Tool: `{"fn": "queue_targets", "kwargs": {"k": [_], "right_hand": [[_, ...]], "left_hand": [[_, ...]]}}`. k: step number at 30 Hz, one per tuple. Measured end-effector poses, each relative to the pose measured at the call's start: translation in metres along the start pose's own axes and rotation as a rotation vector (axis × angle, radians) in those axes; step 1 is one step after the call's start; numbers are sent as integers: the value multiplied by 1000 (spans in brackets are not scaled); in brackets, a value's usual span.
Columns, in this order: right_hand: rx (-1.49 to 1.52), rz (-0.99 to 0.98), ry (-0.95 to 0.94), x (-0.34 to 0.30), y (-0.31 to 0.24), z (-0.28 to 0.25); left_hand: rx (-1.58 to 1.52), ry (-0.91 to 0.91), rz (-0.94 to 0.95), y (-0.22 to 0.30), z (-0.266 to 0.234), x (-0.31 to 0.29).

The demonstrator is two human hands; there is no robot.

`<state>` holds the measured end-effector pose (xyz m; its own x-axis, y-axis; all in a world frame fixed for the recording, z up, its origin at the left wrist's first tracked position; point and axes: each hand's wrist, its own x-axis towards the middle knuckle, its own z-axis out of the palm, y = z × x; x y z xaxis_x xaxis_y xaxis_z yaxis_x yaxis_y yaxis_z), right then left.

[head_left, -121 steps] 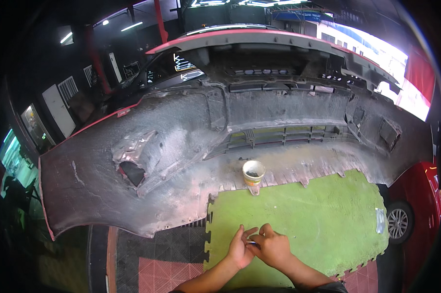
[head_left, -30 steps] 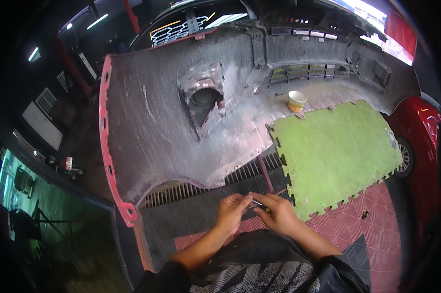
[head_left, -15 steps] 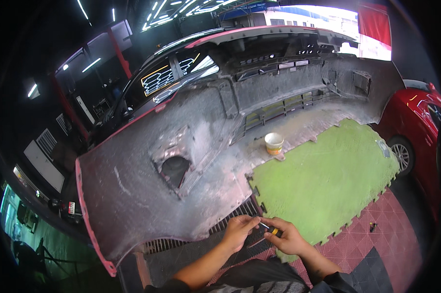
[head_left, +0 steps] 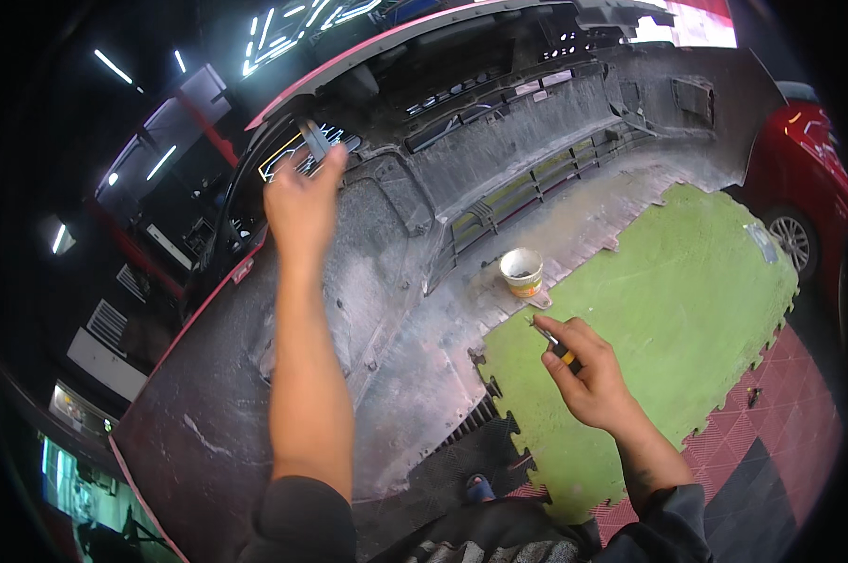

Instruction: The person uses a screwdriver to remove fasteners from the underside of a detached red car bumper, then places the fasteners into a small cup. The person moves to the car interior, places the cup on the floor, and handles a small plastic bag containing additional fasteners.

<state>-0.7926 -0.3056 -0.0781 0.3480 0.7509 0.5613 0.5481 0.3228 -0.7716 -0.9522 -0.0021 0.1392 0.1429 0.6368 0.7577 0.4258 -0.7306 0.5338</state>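
A large car bumper cover point(head_left: 227, 357) lies with its dark, dusty inner side facing me. My left hand point(head_left: 302, 206) is raised over its upper left edge. Beside that thumb shows a flat grey piece point(head_left: 314, 141); motion blur hides whether the fingers grip it. In my right hand point(head_left: 588, 375) is a screwdriver point(head_left: 565, 354) with a black and yellow handle. The screwdriver's shaft points up and left, with something tiny at its tip that I cannot make out. Just beyond the tip stands a small white tub point(head_left: 522, 270) with small dark bits inside.
A green mat point(head_left: 630, 328) with a toothed edge lies to the right, beside red floor tiles point(head_left: 780, 394). A red car point(head_left: 804, 159) stands at the far right. A small dark object point(head_left: 753, 397) rests on the tiles. My foot point(head_left: 479, 488) shows below.
My hands were together at the lower middle. The left has swung up and left to the bumper cover's upper edge; the right has moved up and right with the screwdriver. The view has shifted.
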Motion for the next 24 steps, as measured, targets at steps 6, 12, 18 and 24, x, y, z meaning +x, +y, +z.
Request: {"fn": "queue_targets", "kwargs": {"k": [6,12,18,24], "right_hand": [[91,59,94,8,14,24],[159,156,106,-1,30,34],[169,158,108,11,31,35],[118,24,142,43,21,35]], "left_hand": [[70,-411,76,19,30,96],[-275,-245,148,-16,73,104],[-277,-110,128,-22,91,106],[-404,-63,264,-28,98,103]]}}
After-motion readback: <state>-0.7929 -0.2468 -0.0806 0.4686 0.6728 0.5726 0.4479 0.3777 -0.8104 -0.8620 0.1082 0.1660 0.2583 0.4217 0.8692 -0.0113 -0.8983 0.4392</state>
